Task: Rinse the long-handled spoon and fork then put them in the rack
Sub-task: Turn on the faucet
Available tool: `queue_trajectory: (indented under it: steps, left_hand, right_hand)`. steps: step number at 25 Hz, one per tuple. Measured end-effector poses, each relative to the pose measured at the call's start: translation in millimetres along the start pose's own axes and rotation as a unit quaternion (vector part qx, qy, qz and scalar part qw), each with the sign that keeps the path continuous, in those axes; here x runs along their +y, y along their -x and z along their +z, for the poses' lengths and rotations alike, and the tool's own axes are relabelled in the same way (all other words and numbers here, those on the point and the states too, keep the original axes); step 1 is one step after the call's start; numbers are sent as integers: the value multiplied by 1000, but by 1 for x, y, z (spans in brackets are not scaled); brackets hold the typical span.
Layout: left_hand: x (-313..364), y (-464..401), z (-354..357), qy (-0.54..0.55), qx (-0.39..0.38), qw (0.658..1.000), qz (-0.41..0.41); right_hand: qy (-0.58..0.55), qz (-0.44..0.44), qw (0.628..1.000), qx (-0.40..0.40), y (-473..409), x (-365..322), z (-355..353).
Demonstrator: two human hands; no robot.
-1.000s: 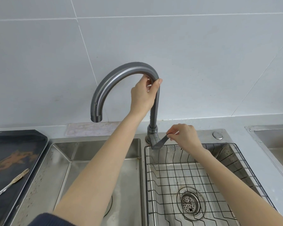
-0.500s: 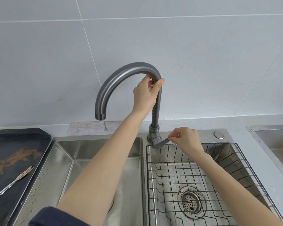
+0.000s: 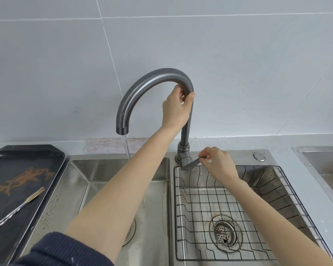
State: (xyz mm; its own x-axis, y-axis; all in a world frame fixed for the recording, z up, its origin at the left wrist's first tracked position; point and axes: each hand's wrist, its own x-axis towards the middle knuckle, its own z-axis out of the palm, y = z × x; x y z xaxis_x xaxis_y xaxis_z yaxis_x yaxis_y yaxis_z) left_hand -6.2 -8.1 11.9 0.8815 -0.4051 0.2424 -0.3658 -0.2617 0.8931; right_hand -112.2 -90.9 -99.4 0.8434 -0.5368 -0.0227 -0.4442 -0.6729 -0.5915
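Observation:
My left hand grips the upright neck of the grey curved faucet, whose spout hangs over the left sink basin. A thin stream of water runs from the spout. My right hand pinches the faucet's flat lever handle at its base. The long-handled fork lies on a black tray at the left, tines pointing up-right. A black wire rack sits inside the right basin. I see no spoon.
A drain strainer shows through the rack's floor. A pale cloth lies on the counter behind the left basin. Another steel sink begins at the far right edge. White tiled wall behind.
Water has started to run from the spout, which has swung slightly right over the left basin. My right hand has pushed the lever handle. The fork has not moved.

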Motion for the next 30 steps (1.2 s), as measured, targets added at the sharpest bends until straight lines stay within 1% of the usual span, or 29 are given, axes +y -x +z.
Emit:
queue_trajectory:
  steps: [3, 5, 7, 10, 14, 17, 23, 28, 30]
  left_hand:
    - [1, 9, -7, 3, -43, 999, -18]
    - [1, 20, -13, -17, -77, 997, -14]
    - [1, 34, -20, -88, -117, 989, 11]
    - [-8, 57, -31, -217, -177, 960, 22]
    - [-26, 89, -51, -297, -230, 927, 8]
    - [-37, 111, -69, -336, -236, 912, 10]
    - [-54, 147, -110, -316, -240, 918, 12]
    - [-78, 168, -145, -360, -230, 904, 11]
    - [-91, 174, -159, -374, -230, 898, -4]
  right_hand:
    - [11, -12, 1000, -27, 5, -4, 0]
    - [32, -17, 998, -43, 9, -8, -2]
    - [72, -23, 995, -61, 15, -13, -4]
    - [122, -34, 989, -71, 28, -20, -5]
    - [147, -46, 986, -68, 52, -30, -7]
    - [145, -48, 986, -72, 73, -41, -5]
    - [149, -64, 983, -90, 109, -67, 13]
    - [143, -75, 981, -110, 133, -90, 39]
    - [145, -74, 980, -118, 140, -100, 50]
